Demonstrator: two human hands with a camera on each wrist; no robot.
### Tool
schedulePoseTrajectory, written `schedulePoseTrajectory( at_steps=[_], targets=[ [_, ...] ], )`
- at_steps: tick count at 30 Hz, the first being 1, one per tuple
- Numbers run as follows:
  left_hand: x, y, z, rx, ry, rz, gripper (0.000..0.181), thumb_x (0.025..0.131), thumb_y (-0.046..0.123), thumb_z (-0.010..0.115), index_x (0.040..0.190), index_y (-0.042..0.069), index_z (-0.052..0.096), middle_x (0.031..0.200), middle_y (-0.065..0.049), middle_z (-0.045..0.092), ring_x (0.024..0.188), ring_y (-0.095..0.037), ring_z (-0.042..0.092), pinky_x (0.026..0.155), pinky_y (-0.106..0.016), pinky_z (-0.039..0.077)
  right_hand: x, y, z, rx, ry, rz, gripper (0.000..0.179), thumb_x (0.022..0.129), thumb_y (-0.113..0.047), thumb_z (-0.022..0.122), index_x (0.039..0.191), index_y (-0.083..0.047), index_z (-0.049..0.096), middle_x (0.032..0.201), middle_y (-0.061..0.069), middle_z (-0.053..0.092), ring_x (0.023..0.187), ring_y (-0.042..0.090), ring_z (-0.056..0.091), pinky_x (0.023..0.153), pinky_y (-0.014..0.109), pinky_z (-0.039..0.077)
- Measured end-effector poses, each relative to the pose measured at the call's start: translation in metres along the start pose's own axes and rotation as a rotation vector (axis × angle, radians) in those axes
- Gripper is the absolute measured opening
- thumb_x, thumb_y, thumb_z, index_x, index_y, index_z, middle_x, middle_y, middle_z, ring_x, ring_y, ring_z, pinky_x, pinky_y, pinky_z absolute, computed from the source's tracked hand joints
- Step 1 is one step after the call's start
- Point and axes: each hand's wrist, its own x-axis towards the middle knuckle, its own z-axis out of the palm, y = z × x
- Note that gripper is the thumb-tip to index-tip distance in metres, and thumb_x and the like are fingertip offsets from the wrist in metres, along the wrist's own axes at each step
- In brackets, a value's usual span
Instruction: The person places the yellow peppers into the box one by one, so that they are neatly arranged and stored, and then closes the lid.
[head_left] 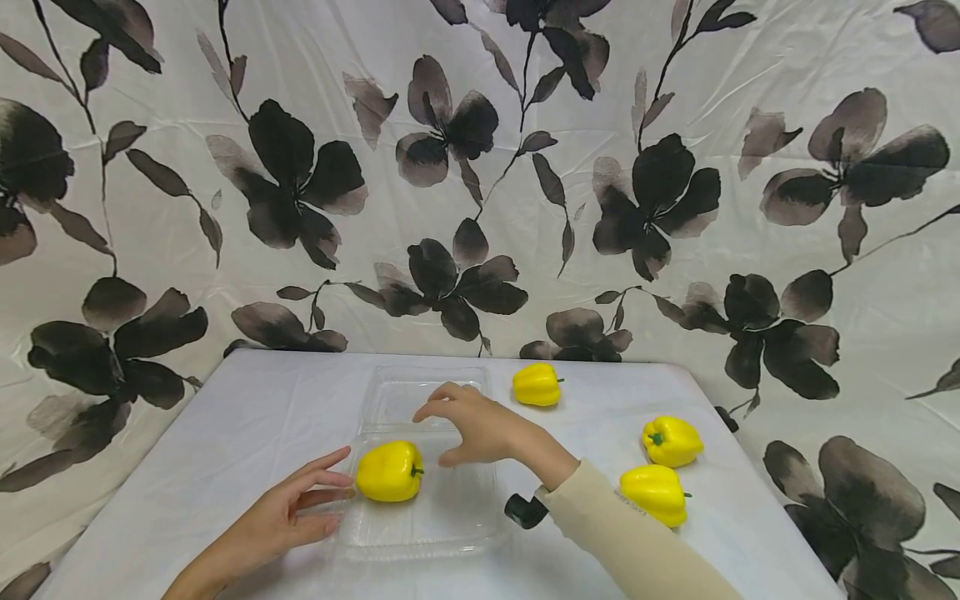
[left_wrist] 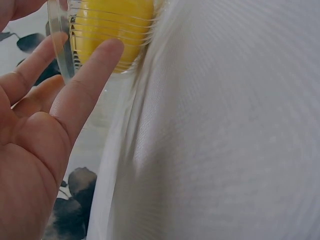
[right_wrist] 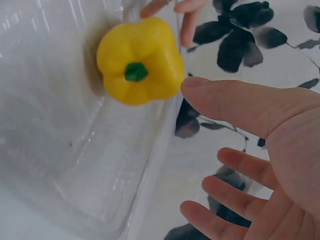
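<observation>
A yellow bell pepper (head_left: 389, 472) lies on its side in the left part of a clear plastic container (head_left: 457, 521), its green stem (right_wrist: 136, 72) facing right. My left hand (head_left: 288, 510) is at the container's left side, fingers extended; in the left wrist view a fingertip (left_wrist: 114, 47) touches the ribbed clear wall in front of the pepper. Above the container, to the right of that pepper, hovers my right hand (head_left: 476, 423), its fingers spread and loosely bent with nothing between them. The right wrist view shows the thumb apart from the other fingers.
The container's clear lid (head_left: 390, 392) lies folded back behind it. One yellow pepper (head_left: 537, 385) sits at the back of the white table (head_left: 247, 417). Two more, a rear pepper (head_left: 672, 441) and a front pepper (head_left: 654, 495), lie to the right. A floral cloth (head_left: 555, 250) hangs behind.
</observation>
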Motion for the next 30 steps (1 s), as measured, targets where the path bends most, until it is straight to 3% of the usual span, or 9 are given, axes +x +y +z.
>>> schedulePoseTrajectory(
  at_steps=[7, 15, 23, 30],
  targets=[
    [0.0, 0.001, 0.0, -0.001, 0.004, -0.004, 0.041, 0.099, 0.006, 0.074, 0.137, 0.002, 0.061, 0.172, -0.03, 0.015, 0.13, -0.004, 0.062, 0.101, -0.024, 0.057, -0.017, 0.014, -0.012, 0.002, 0.028, 0.027, 0.061, 0.089, -0.018, 0.088, 0.145, -0.028, 0.063, 0.153, 0.001, 0.051, 0.138, 0.024, 0.049, 0.11, 0.042, 0.052],
    [0.0, 0.003, 0.0, -0.012, 0.003, -0.033, 0.041, 0.099, 0.008, 0.075, 0.138, 0.003, 0.061, 0.174, -0.027, 0.014, 0.13, -0.004, 0.062, 0.101, -0.024, 0.057, -0.047, 0.039, -0.023, 0.02, 0.096, 0.006, 0.061, 0.087, -0.013, 0.088, 0.143, -0.019, 0.064, 0.151, 0.009, 0.053, 0.139, 0.031, 0.05, 0.113, 0.049, 0.05],
    [0.0, 0.004, 0.0, 0.016, 0.012, -0.063, 0.041, 0.099, 0.011, 0.076, 0.137, 0.004, 0.062, 0.174, -0.025, 0.017, 0.134, -0.023, 0.062, 0.101, -0.022, 0.056, -0.078, 0.064, -0.025, 0.008, 0.146, 0.054, 0.06, 0.088, -0.014, 0.087, 0.144, -0.017, 0.063, 0.153, 0.012, 0.052, 0.141, 0.036, 0.049, 0.112, 0.056, 0.05],
    [0.0, 0.003, 0.001, 0.009, 0.007, -0.052, 0.041, 0.099, 0.01, 0.075, 0.138, 0.004, 0.061, 0.174, -0.026, 0.016, 0.136, -0.033, 0.06, 0.101, -0.023, 0.057, -0.106, 0.083, -0.024, -0.019, 0.178, 0.094, 0.066, 0.088, -0.014, 0.088, 0.148, -0.016, 0.061, 0.154, 0.014, 0.051, 0.142, 0.038, 0.047, 0.113, 0.057, 0.05]
  ],
)
